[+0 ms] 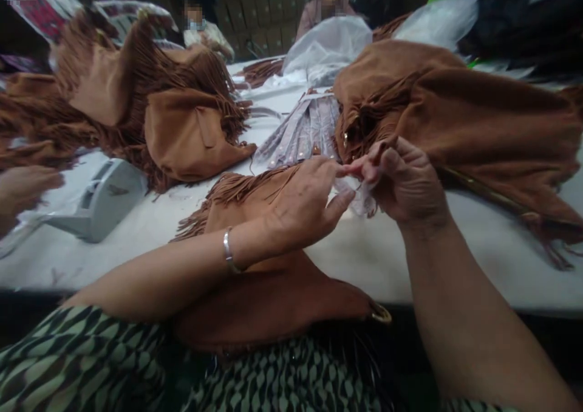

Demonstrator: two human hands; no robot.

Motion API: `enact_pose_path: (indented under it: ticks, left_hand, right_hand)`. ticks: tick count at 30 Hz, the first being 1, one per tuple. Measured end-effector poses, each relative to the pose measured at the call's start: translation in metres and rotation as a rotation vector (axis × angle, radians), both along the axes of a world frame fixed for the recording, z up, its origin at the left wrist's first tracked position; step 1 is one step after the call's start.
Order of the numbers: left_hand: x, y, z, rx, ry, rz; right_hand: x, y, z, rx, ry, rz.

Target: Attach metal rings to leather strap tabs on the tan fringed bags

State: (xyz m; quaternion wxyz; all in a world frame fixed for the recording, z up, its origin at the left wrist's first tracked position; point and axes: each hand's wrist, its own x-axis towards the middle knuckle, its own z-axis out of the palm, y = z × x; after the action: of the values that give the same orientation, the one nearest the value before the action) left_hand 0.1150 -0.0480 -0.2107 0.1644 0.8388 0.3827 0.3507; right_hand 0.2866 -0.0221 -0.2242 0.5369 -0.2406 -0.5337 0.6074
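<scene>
My left hand [303,205], with a silver bracelet at the wrist, reaches over a brown fringed suede bag [273,296] that lies across the table edge and my lap. Its thumb and forefinger point at my right hand [403,184], and the fingertips nearly meet. What is between the left fingers is too small to tell. My right hand is closed at the fingertips around a small brown piece, with thin clear plastic [362,199] hanging just below. A metal ring [381,313] shows at the bag's right end.
Brown fringed bags [191,135] are heaped at the left, and a large one [492,120] lies at the right. Wrapped straps [300,129] lie mid-table. A grey-white device [102,199] stands left, near another person's hand [25,193]. Two people are across the table.
</scene>
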Motion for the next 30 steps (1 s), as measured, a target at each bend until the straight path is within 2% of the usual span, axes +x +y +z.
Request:
enact_pose_path:
  ticks: [1,2,5,6,8,10,12,14,15,18,20,22,26,30]
  left_hand:
    - [-0.004,-0.011,0.006,0.078,0.066,0.026]
    - [-0.007,-0.023,0.012,0.104,0.147,-0.004]
    - [-0.003,-0.059,0.017,-0.027,0.504,-0.296]
    - [0.002,-0.069,0.012,-0.068,0.608,-0.381]
    - [0.013,-0.083,-0.003,-0.082,0.746,-0.464]
    - [0.023,-0.088,-0.02,-0.051,0.822,-0.476]
    - [0.027,-0.083,-0.029,-0.094,0.84,-0.475]
    - [0.024,-0.069,-0.028,-0.297,0.716,-0.42]
    - [0.02,-0.06,-0.024,-0.437,0.572,-0.364]
    - [0.009,-0.03,-0.009,-0.826,-0.096,-0.2]
    - [0.003,-0.01,-0.004,-0.974,-0.505,-0.163]
    - [0.001,0.006,-0.006,-1.048,-0.751,-0.143]
    - [0.004,0.019,-0.022,-1.091,-0.952,-0.219]
    - [0.006,0.017,-0.038,-1.121,-0.996,-0.31]
  right_hand:
    - [0.001,0.004,-0.005,-0.01,-0.017,-0.02]
    - [0.003,0.008,-0.011,-0.022,-0.039,-0.042]
    - [0.009,0.017,-0.028,-0.076,-0.084,-0.044]
    - [0.01,0.019,-0.032,-0.09,-0.089,-0.024]
    - [0.013,0.019,-0.036,-0.112,-0.098,0.024]
    - [0.016,0.017,-0.036,-0.137,-0.09,0.057]
    - [0.02,0.012,-0.034,-0.185,-0.068,0.087]
    - [0.023,0.009,-0.032,-0.221,-0.044,0.112]
    - [0.024,0.008,-0.032,-0.222,-0.036,0.119]
    - [0.024,0.01,-0.033,-0.185,-0.037,0.123]
    - [0.022,0.013,-0.034,-0.212,-0.05,0.093]
    - [0.02,0.015,-0.036,-0.268,-0.073,0.065]
    - [0.017,0.016,-0.038,-0.308,-0.142,0.065]
    - [0.016,0.017,-0.037,-0.312,-0.18,0.052]
